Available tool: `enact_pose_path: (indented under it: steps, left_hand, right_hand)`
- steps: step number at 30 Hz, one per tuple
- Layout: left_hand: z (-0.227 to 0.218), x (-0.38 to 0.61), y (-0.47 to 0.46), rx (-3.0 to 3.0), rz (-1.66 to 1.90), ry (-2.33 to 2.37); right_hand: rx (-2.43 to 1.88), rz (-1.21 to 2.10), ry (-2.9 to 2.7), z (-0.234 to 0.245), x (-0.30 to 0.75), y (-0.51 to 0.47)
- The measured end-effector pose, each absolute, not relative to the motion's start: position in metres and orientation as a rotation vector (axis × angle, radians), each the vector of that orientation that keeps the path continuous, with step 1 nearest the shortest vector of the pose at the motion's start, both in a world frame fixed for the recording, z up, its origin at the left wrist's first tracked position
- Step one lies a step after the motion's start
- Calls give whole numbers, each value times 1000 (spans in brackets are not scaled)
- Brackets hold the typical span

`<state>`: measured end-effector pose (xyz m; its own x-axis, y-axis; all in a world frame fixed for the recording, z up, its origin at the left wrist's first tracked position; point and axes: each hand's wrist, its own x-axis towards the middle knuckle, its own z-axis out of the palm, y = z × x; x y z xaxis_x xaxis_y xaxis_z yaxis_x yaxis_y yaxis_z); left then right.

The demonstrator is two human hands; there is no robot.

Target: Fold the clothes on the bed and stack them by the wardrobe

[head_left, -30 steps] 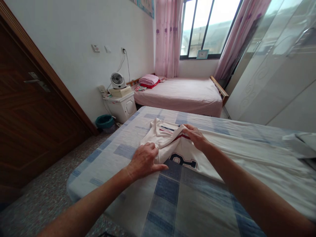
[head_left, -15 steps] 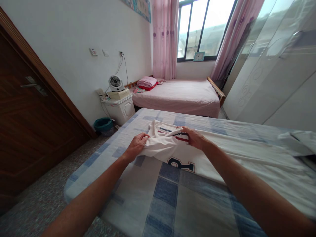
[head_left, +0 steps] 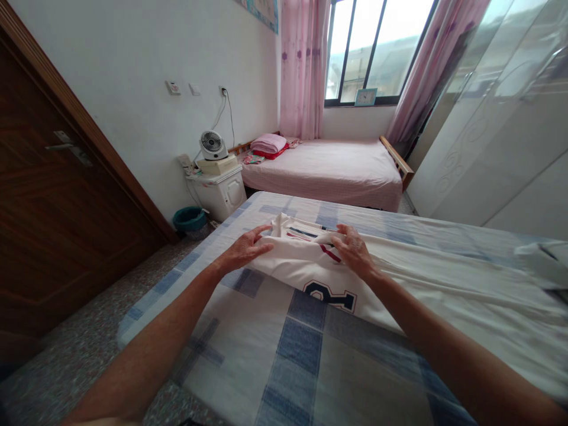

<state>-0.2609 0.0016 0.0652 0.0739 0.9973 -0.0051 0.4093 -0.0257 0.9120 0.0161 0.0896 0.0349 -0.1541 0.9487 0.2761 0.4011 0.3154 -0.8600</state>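
A white shirt (head_left: 306, 266) with a dark printed letter and red and navy trim lies on the blue checked bed sheet (head_left: 306, 349) in front of me. My left hand (head_left: 244, 248) rests on the shirt's left edge with its fingers stretched out flat. My right hand (head_left: 352, 248) lies on the striped trim near the collar, fingers spread and pressing down. The shirt's folded body runs off to the right under my right forearm.
A pink bed (head_left: 328, 168) with folded pink bedding (head_left: 267, 144) stands under the window. A white nightstand (head_left: 217, 189) carries a small fan (head_left: 212, 144). A teal bin (head_left: 189, 219) sits on the floor. Brown door (head_left: 48, 207) at left, white wardrobe (head_left: 501, 130) at right.
My left hand let go of the bunched sleeve edge and now lies flat on it. My right hand has flattened onto the trim. The shirt's left part lies smoother.
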Motion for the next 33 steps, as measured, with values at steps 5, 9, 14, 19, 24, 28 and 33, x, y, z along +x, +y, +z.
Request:
enact_pose_path:
  steps: [5, 9, 14, 19, 24, 28, 33]
  left_hand:
    - [57, -281, -25, 1606, 724, 1378]
    - [54, -286, -33, 1605, 886, 1531]
    - [60, -284, -24, 1610, 1077, 1511]
    - [49, -290, -23, 1959, 716, 1832]
    - [47, -288, -30, 2095, 579, 1688]
    - [48, -283, -34, 2388, 589, 1863]
    - [42, -286, -39, 2742, 494, 2029]
  right_hand:
    - [-873, 234, -2286, 37, 26, 33]
    - [-683, 297, -2609, 24, 26, 3]
    - [-734, 309, -2555, 7, 21, 5]
    - [-655, 322, -2540, 4, 25, 4]
    - [-629, 329, -2552, 5, 26, 1]
    - [-639, 335, -2534, 5, 26, 3]
    - [-628, 326, -2534, 3, 27, 3]
